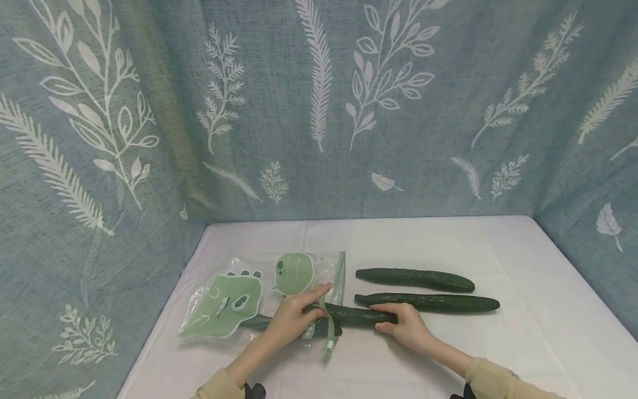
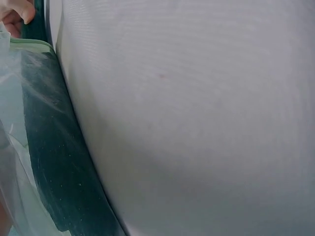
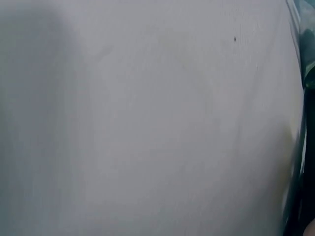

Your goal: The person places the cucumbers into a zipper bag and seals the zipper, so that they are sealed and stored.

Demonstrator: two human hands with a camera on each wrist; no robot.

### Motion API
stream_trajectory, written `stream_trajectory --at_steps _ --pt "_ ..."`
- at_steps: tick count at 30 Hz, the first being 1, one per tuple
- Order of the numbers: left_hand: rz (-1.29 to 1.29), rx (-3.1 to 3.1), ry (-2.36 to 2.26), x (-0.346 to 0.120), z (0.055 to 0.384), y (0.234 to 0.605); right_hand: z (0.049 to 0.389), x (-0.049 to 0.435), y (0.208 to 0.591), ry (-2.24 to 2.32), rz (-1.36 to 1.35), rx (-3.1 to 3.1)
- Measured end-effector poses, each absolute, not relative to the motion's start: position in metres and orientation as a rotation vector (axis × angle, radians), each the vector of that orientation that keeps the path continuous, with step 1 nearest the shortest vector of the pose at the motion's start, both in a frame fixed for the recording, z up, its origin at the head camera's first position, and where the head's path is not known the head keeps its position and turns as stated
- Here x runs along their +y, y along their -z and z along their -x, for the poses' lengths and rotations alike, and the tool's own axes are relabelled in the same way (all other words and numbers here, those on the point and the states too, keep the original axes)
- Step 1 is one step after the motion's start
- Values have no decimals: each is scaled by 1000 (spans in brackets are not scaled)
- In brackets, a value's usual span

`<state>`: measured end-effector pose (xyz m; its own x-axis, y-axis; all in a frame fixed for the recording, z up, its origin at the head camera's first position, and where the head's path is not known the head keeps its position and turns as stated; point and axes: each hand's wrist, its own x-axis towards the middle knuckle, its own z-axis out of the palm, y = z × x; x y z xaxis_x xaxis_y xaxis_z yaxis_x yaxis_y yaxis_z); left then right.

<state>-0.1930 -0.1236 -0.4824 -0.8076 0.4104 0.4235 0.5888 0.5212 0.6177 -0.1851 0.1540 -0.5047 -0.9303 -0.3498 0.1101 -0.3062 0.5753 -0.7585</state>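
A clear zip bag (image 1: 326, 260) with green cartoon prints and a green zip strip lies flat, its mouth to the right. My left hand (image 1: 294, 316) holds the bag at its mouth, thumb and forefinger apart around the opening. One cucumber (image 1: 354, 316) has its left end in the mouth; my right hand (image 1: 404, 327) grips its right end. Another cucumber (image 1: 256, 321) lies inside the bag, partly behind my left hand. In the left wrist view, a cucumber (image 2: 64, 147) shows through the clear film. The right wrist view catches only a fingertip (image 3: 310, 228) at its corner.
Two more cucumbers, an upper one (image 1: 416, 279) and a lower one (image 1: 433, 302), lie side by side beyond my right hand. A white cloth (image 1: 423, 238) covers the table. Blue-green leaf-patterned curtains (image 1: 279, 111) stand behind it and at both sides.
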Motion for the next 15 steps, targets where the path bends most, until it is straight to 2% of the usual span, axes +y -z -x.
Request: stream_trajectory --at_steps 15 --pt "860 -2558 1143 -124 190 478 185 120 504 1336 563 2760"
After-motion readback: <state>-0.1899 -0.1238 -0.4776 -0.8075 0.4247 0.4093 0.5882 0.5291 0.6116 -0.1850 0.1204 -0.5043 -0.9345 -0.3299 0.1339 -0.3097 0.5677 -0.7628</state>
